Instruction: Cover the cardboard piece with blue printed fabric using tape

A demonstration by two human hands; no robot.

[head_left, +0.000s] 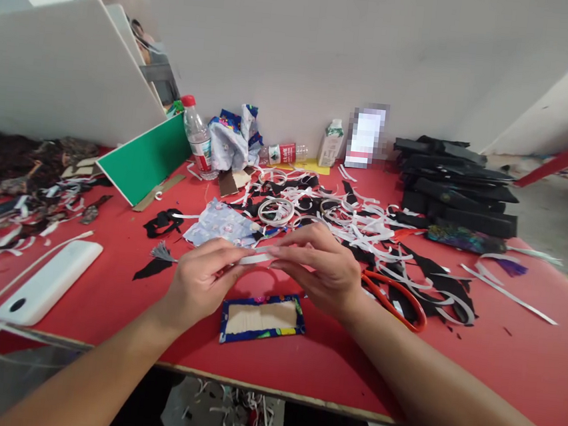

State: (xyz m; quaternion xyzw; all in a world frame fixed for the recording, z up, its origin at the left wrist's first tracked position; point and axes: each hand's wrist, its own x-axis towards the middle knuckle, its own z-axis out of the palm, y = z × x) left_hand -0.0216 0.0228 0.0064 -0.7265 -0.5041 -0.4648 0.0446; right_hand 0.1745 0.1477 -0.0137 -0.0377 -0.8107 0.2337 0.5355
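My left hand [203,280] and my right hand [320,265] meet above the red table [105,296], both pinching a short white strip [255,258] between fingertips. Just below them lies a small rectangular card piece [262,318] with a colourful fabric border and a tan middle. Red-handled scissors [396,299] rest right beside my right wrist. A small grey tassel [162,252] lies left of my left hand.
White paper strips and black scraps [362,234] litter the table, with a tape roll [275,210]. Stacked black pieces [460,190] sit back right. A power bank [49,281] with cable lies left. Water bottle [198,136], milk carton [331,144], green board [146,158], white partitions behind.
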